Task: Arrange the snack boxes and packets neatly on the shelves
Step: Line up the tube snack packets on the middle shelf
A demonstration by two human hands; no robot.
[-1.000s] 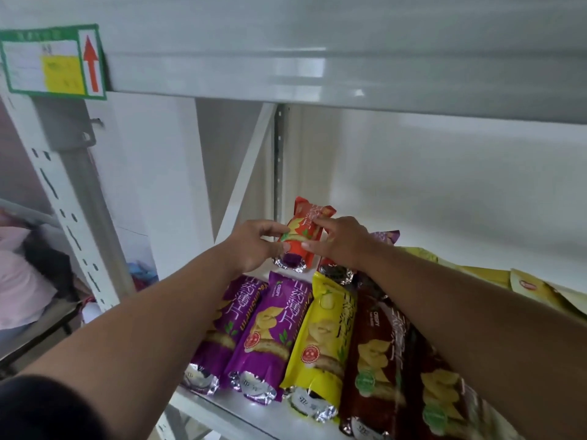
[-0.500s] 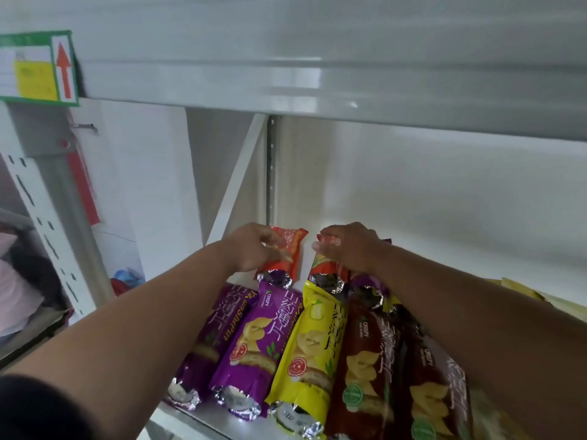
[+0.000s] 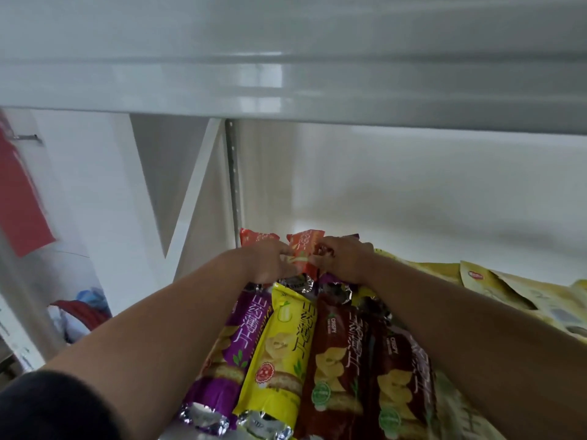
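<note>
Head view, frame centre: left hand (image 3: 268,263) and right hand (image 3: 344,262) pinch a glossy orange-red snack packet (image 3: 301,252), fingertips partly hidden, on the white metal shelf (image 3: 413,230).

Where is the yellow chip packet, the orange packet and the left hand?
yellow chip packet (image 3: 279,347), head view, middle of its front.
orange packet (image 3: 301,249), head view, upper part between the hands.
left hand (image 3: 268,263), head view, back of the hand.
</note>
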